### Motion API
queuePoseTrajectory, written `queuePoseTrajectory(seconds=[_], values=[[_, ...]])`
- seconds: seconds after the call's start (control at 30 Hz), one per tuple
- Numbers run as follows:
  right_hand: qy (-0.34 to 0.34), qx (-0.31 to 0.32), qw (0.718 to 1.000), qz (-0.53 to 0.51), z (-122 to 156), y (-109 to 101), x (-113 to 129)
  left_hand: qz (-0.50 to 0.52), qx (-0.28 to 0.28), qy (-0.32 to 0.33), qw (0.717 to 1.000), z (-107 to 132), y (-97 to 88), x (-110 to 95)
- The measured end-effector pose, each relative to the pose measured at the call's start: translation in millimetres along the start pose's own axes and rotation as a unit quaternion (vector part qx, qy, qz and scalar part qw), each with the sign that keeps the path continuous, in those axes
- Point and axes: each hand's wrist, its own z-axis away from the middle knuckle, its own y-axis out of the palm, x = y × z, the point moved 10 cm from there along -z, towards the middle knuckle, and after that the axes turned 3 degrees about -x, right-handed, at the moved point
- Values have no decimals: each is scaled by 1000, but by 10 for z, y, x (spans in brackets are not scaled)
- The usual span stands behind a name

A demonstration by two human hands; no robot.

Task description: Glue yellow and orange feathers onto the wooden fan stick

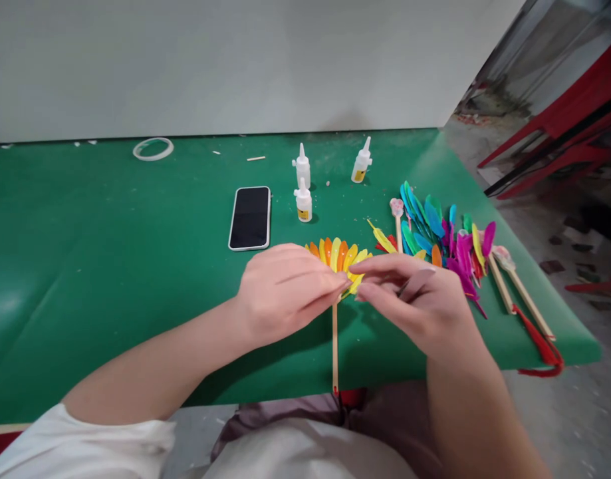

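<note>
A feather fan with yellow and orange feathers [336, 251] lies on the green table, its thin wooden handle [335, 349] pointing toward me. My left hand [290, 293] is closed over the fan's middle, fingertips pinched together; what they grip is hidden. From the right side, my right hand [409, 289] reaches the fan's edge. Its thumb and forefinger are bent around a yellow feather [356, 283], a small gap showing between the tips. Both hands cover the lower part of the feathers.
Three white glue bottles [304, 207] stand beyond the fan, near a phone [250, 218]. Loose coloured feathers [425, 219] and wooden sticks [527, 296], one with a red tassel [542, 346], lie at right. A tape ring [153, 149] lies at the back left, before a white wall [210, 66].
</note>
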Motion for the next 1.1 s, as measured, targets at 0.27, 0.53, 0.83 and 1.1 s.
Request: queuePoseTrajectory(seconds=[0.27, 0.53, 0.83, 1.1], values=[[103, 18, 983, -149, 5, 220, -221, -137, -5, 131, 982, 59, -67, -262], [110, 35, 964, -239, -5, 295, -265, -145, 21, 139, 979, 52, -47, -277], [116, 23, 963, -240, 9, 305, -282, -142, 28, 138, 980, 62, -38, -280], [123, 50, 956, -263, -2, 321, -255, -73, -36, 66, 994, 22, -83, -151]])
